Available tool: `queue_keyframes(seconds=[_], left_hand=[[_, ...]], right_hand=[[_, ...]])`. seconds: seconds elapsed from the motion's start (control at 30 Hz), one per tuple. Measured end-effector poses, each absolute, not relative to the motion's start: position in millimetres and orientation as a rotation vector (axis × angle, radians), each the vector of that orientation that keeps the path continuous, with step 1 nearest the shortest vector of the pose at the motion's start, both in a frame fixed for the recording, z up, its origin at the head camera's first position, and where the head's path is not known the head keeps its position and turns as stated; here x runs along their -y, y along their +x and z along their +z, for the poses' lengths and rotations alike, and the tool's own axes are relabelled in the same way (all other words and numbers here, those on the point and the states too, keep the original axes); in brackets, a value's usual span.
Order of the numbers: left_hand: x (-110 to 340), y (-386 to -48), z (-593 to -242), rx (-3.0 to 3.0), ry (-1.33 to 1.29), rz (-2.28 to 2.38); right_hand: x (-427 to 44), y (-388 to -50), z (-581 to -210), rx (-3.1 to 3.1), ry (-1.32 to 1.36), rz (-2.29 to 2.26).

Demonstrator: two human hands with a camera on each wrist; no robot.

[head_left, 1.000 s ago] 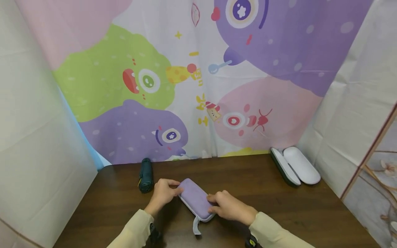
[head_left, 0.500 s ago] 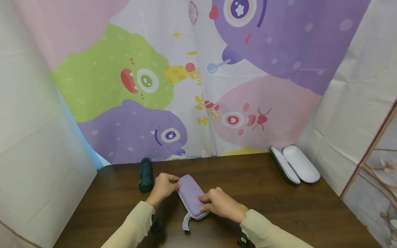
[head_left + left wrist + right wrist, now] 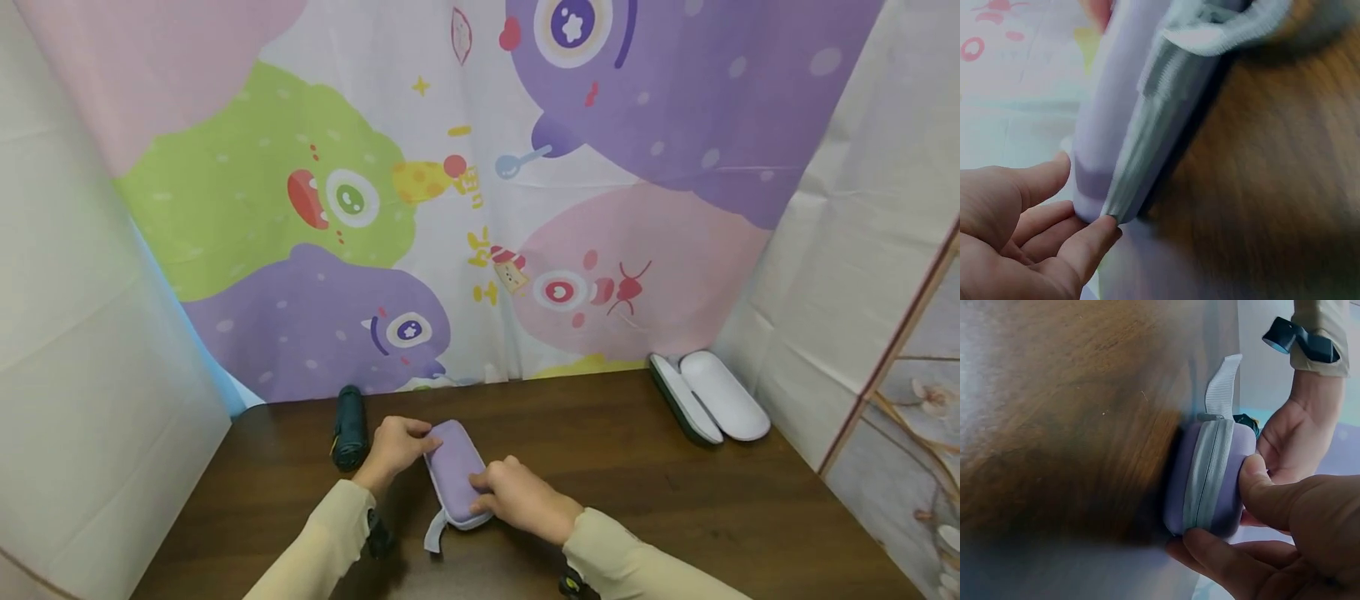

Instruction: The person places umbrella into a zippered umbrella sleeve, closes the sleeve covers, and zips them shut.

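Observation:
A purple zippered case [image 3: 453, 473] lies on the brown table in the head view, its grey zipper running round the side. From its near end hangs a grey pull strap [image 3: 436, 530]. My left hand [image 3: 397, 451] grips the far left end between thumb and fingers; the left wrist view shows a fingertip [image 3: 1110, 224] against the zipper edge. At the near right side, my right hand [image 3: 521, 500] holds the case, thumb [image 3: 1254, 469] on the top and fingers at the zipper side in the right wrist view. The zipper is closed along the visible end.
A rolled dark green bundle, perhaps a folded umbrella [image 3: 349, 429], stands left of my left hand. At the back right lies an open hard case [image 3: 723, 398] with white lining and a dark green outside. A cartoon-printed cloth [image 3: 480, 333] hangs behind the table [image 3: 585, 433].
The purple case has shifted slightly left and turned a little, its near end swinging left. My right hand has moved left with it, while the left hand keeps its grip on the far end.

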State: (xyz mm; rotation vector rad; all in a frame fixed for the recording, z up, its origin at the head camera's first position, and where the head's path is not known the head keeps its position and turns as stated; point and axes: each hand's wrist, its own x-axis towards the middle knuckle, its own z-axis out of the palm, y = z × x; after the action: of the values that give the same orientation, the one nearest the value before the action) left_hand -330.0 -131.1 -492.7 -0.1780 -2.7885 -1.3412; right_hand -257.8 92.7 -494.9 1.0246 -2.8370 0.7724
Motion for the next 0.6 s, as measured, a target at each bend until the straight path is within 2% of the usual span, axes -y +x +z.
queue_keyframes(seconds=[0.4, 0.6], left_hand=[[132.0, -342.6, -492.2, 2.765, 0.022, -1.735], [130.4, -343.2, -488.7, 2.799, 0.056, -1.745]], right_hand=[[-73.7, -260.8, -494.9, 2.845, 0.886, 0.72], [-72.7, -264.1, -499.4, 2.861, 0.796, 0.862]])
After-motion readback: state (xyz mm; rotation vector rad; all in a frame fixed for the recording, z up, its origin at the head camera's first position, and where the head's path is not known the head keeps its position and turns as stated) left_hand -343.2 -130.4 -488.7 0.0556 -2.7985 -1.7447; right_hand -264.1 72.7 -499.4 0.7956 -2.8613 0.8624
